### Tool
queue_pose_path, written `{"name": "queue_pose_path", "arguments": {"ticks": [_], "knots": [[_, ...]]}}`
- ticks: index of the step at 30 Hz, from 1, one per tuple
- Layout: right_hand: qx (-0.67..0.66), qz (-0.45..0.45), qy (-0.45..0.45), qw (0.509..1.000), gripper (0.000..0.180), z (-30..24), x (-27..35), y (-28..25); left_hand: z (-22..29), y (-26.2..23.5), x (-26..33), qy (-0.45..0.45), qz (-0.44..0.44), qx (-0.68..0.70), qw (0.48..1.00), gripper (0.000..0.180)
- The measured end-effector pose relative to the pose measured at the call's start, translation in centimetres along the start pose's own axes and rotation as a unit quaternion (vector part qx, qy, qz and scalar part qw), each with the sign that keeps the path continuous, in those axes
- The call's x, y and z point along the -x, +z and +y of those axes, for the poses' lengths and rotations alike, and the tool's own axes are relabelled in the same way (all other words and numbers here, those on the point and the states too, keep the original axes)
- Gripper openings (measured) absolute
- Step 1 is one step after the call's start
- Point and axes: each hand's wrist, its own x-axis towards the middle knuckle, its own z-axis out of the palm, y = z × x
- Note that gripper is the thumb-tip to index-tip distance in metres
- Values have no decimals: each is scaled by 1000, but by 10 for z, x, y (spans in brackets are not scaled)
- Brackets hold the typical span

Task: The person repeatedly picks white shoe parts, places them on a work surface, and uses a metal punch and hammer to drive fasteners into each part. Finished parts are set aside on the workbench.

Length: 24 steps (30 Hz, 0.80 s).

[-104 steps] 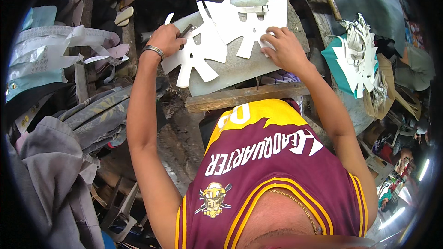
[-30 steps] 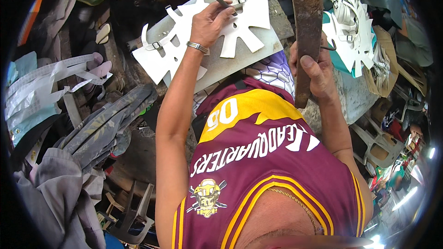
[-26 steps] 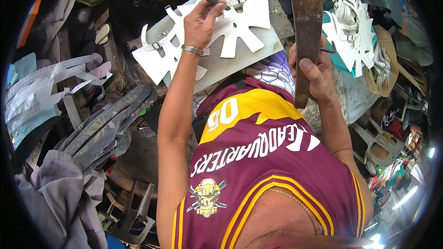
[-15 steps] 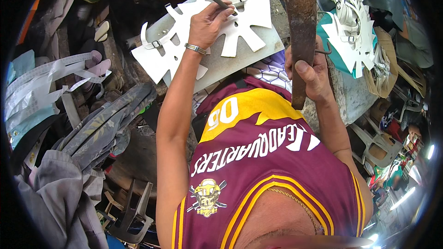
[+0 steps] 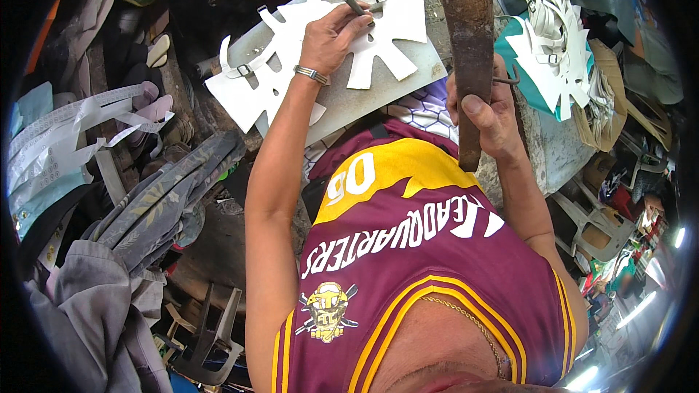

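My left hand [image 5: 331, 42] pinches a short grey metal rod, like a punch [image 5: 352, 4], tilted over a white cut-out piece [image 5: 399, 11] with straps and a buckle. Its lower tip is hidden by my fingers. Another white piece with a buckle [image 5: 237, 91] lies to the left; both rest on a pale flat board [image 5: 428, 65]. On the right, my right hand [image 5: 495, 124] grips a long, heavy, dark brown bar [image 5: 470, 29], worn and rough at its upper end. A thin bent metal hook [image 5: 513, 78] sticks out beside that fist.
A stack of similar white strapped pieces [image 5: 553, 47] lies on a teal sheet at the right, beside a brown cardboard piece [image 5: 608, 91]. Grey cloth [image 5: 95, 313] and white printed strips [image 5: 69, 127] pile up at the left. A plastic chair [image 5: 597, 225] stands at the lower right.
The metal rod has turned slightly more upright in my left hand. My right hand and the dark bar have shifted slightly left.
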Motion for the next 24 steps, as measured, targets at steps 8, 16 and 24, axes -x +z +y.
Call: {"name": "queue_pose_path", "arguments": {"ticks": [8, 16, 24], "knots": [[-9, -7, -5, 1000, 80, 5, 0, 1, 0, 2, -1, 6, 3, -32, 999, 27], [37, -18, -9, 999, 75, 4, -1, -2, -3, 5, -1, 67, 11, -92, 993, 25], [239, -9, -91, 967, 78, -20, -9, 5, -11, 7, -2, 129, 17, -156, 979, 22]]}}
